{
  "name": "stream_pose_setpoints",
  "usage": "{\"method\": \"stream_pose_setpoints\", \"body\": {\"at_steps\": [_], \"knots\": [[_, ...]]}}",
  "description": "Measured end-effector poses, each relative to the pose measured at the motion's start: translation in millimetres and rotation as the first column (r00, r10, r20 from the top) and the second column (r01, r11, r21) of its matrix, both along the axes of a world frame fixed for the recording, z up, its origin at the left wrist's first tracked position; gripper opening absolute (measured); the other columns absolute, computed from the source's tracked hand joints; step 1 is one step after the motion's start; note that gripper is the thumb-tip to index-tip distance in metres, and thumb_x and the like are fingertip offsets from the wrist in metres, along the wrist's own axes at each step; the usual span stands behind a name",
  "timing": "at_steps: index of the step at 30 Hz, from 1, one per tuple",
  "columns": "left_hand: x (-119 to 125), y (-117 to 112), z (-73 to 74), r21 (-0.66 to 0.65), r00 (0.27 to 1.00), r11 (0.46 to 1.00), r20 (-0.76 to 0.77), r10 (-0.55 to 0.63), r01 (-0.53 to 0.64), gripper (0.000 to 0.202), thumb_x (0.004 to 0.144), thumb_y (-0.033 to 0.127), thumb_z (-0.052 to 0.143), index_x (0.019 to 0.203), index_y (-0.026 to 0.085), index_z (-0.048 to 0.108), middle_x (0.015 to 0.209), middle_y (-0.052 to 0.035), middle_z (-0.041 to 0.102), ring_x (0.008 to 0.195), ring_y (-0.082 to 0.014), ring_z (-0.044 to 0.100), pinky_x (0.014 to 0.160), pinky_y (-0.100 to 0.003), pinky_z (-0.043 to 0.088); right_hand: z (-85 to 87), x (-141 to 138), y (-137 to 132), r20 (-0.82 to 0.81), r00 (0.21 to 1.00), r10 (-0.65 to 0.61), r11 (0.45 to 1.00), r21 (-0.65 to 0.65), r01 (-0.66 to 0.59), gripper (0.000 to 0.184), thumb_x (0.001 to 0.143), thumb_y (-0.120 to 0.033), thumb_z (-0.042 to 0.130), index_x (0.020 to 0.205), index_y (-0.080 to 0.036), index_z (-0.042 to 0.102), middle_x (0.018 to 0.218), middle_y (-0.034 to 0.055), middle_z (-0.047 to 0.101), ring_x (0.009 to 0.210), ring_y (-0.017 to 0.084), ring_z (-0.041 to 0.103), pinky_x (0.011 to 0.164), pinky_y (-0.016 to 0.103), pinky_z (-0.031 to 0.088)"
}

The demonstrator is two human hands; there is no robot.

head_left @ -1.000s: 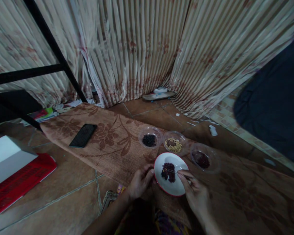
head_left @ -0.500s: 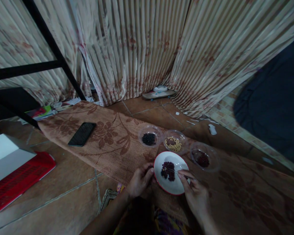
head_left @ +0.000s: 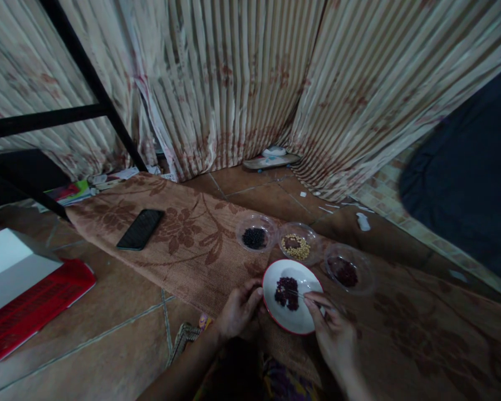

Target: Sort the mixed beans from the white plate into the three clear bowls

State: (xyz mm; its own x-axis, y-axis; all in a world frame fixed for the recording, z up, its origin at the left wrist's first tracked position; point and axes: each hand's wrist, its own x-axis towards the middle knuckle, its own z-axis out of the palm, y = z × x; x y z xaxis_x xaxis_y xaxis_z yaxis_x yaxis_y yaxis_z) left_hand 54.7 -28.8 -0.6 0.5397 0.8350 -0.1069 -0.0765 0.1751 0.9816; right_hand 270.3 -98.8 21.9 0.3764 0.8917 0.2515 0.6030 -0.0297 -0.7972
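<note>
A white plate with a red rim [head_left: 297, 321] lies on the brown floral mat [head_left: 183, 245] and holds a small heap of dark red beads or seeds [head_left: 287, 292]. My left hand [head_left: 239, 312] curls around the plate's left edge and steadies it. My right hand [head_left: 333, 333] is pinched on thin tweezers [head_left: 299, 294] whose tip reaches into the heap. Behind the plate stand three clear bowls: one with black seeds [head_left: 254, 237], one with pale yellow seeds [head_left: 296, 247], one with dark red seeds [head_left: 347, 273].
A black phone [head_left: 141, 229] lies on the mat at the left. A red and white box [head_left: 23, 295] sits on the tiled floor far left, below a black metal frame [head_left: 87, 83]. Striped curtains [head_left: 242, 83] hang behind; a sandal [head_left: 270, 159] lies at their foot. Dark cloth [head_left: 467, 178] fills the right.
Almost nothing has moved; the view shifted slightly. My right hand with the tweezers stays at the heap on the plate and my left hand keeps its hold on the rim.
</note>
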Motion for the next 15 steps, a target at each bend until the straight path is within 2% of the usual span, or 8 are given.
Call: {"method": "stream_pose_setpoints", "body": {"at_steps": [11,15], "knots": [[-0.2,-0.9,-1.8,0.02,1.0,1.0,-0.02,0.024,-0.023,0.043,0.096,0.048,0.048,0.123,0.016,0.06,0.077,-0.0033,0.063,0.071,-0.0157,0.059,0.067,-0.026,0.049,-2.1,0.0,-1.3,0.014,1.0,0.0,0.999,0.047,0.0,0.027,0.086,-0.047,0.06,0.088,-0.024,0.074,0.095,0.006,0.074,0.093,0.023,0.065,0.088,0.039,0.046],[0.6,-1.3,-1.3,0.013,1.0,1.0,0.002,0.024,-0.024,0.042,0.095,0.047,0.049,0.121,0.017,0.061,0.082,-0.0035,0.064,0.072,-0.0149,0.059,0.068,-0.026,0.049,-4.4,-0.2,-1.8,0.034,0.999,-0.018,0.998,0.06,0.016,0.028,0.085,-0.049,0.06,0.086,-0.024,0.075,0.093,0.006,0.074,0.092,0.024,0.066,0.086,0.039,0.047]]}}
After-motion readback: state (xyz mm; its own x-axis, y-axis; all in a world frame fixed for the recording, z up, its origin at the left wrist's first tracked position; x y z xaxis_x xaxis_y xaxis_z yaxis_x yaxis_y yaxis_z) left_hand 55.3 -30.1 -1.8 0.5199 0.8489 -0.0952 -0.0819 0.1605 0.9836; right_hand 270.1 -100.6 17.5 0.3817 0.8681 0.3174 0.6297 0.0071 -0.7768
